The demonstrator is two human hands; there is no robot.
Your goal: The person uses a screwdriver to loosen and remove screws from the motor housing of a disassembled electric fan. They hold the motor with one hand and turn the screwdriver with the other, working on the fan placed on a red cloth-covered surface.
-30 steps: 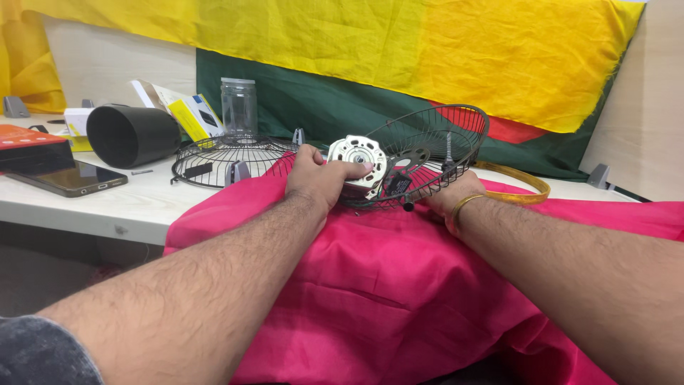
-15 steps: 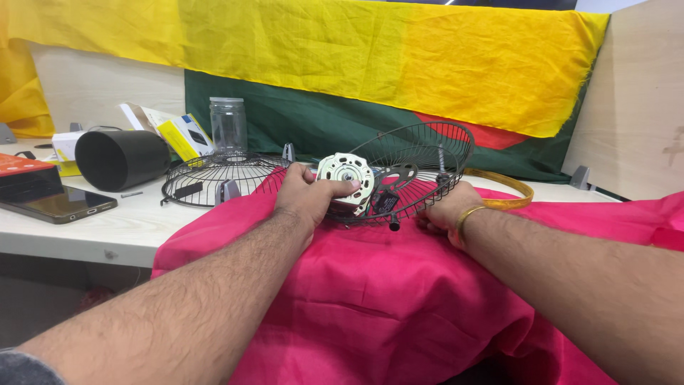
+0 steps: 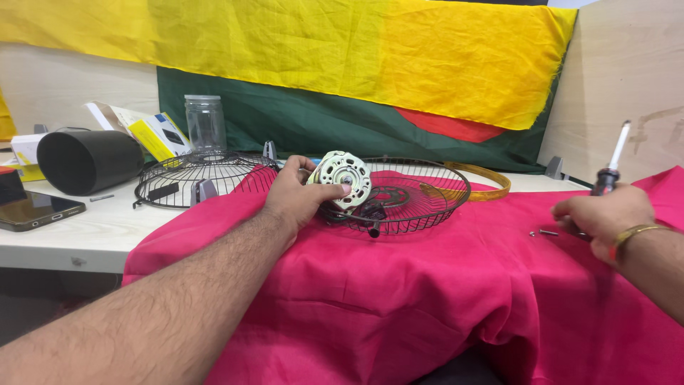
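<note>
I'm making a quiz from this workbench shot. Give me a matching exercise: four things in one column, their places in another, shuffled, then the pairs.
1. fan motor
2. screwdriver
3. phone
4. clear jar

A. flat on the white table, far left
B. in the right hand
C. upright behind the loose wire grille
D. gripped by the left hand

Pairs: 1-D, 2-B, 3-A, 4-C

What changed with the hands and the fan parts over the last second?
The right hand left the rear wire guard, moved off to the right and now grips a screwdriver upright beside small screws on the pink cloth. The guard, tilted up before, now lies flat. The left hand still holds the pale motor. The front wire guard and black cylinder stayed put.
</note>
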